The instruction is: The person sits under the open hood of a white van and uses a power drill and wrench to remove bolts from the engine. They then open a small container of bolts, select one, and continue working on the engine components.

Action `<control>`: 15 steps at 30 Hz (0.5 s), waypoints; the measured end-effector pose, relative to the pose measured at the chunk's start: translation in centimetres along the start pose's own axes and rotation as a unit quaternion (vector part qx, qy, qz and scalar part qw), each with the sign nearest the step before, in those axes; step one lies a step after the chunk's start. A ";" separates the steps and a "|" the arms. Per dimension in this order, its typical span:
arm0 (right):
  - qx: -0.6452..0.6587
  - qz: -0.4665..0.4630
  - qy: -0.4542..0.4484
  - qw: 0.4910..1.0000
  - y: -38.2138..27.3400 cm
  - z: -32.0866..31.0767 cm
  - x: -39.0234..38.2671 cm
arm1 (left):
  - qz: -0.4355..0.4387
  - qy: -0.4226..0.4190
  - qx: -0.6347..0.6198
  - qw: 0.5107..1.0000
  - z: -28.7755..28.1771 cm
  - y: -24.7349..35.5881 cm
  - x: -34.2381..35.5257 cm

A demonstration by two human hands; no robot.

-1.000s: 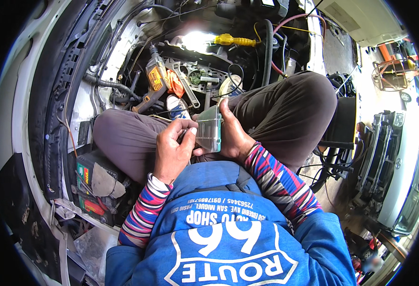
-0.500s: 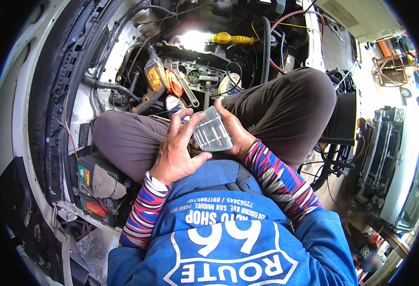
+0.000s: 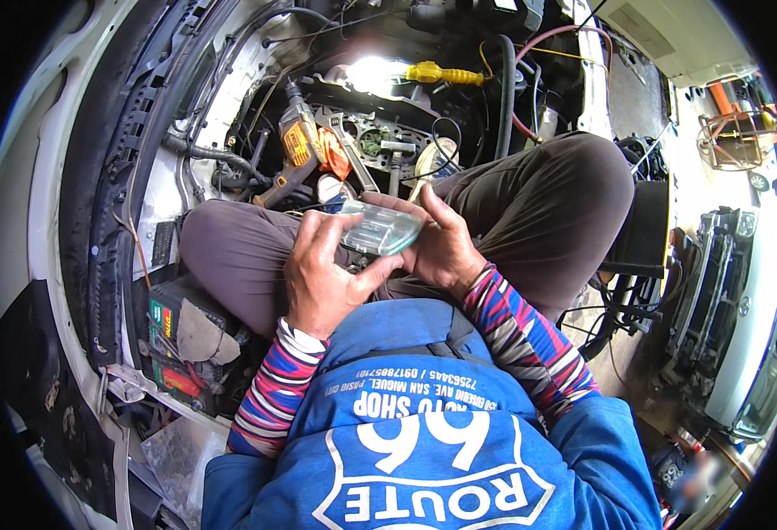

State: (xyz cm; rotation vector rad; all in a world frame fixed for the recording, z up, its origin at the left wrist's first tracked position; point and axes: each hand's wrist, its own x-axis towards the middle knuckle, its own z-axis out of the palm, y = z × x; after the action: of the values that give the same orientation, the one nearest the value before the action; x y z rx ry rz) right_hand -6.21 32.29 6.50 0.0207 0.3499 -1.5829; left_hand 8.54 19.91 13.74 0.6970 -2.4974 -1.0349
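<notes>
I hold a small clear plastic case (image 3: 380, 228) with inner dividers and a teal edge in both hands, tilted over my crossed legs. My left hand (image 3: 327, 276) grips its left side with bent fingers, thumb along the lower edge. My right hand (image 3: 446, 249) cradles its right side, fingers partly behind it and thumb raised. Beyond my feet lie an orange-and-black drill (image 3: 299, 146), a large adjustable wrench (image 3: 353, 161), an orange cloth (image 3: 334, 152) and a T-handled metal tool (image 3: 396, 168) on a metal engine part (image 3: 373, 124).
I sit in an engine bay with hoses (image 3: 504, 97) and wires. A lit yellow work lamp (image 3: 441, 73) lies ahead. A battery (image 3: 185, 344) is at lower left. Outside, at right, stand a white car front part (image 3: 742, 318) and a wheeled metal cart (image 3: 733, 141).
The case has gone from upright to tilted face-up to lying flatter and turned, raised slightly toward my feet. My left hand's fingers have shifted along it with it.
</notes>
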 end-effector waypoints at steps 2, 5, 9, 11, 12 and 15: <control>-0.029 -0.014 -0.005 0.999 0.0 0.3 -0.2 | -0.017 0.014 0.049 0.999 -0.2 0.2 0.3; 0.008 -0.039 0.007 0.999 0.4 0.0 -0.2 | -0.029 -0.013 0.099 0.995 -0.3 0.6 0.4; 0.040 -0.042 0.011 0.998 0.5 -0.8 -0.1 | 0.027 -0.044 0.078 0.996 -0.8 0.8 0.4; 0.036 -0.028 0.015 0.999 0.4 -0.9 0.1 | 0.048 -0.055 0.027 0.997 -0.9 0.8 0.2; 0.017 -0.015 0.026 0.999 0.4 -0.8 0.1 | 0.046 -0.058 0.022 0.997 -0.8 0.8 0.0; -0.074 0.019 0.036 0.996 0.5 -0.3 0.3 | 0.024 -0.069 0.032 0.997 -0.3 1.0 -0.3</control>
State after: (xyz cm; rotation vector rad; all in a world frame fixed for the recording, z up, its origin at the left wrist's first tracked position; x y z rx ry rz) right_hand -5.80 32.07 6.07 -0.0299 0.5183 -1.5187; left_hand 8.67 20.54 14.65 0.5997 -2.6627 -1.0216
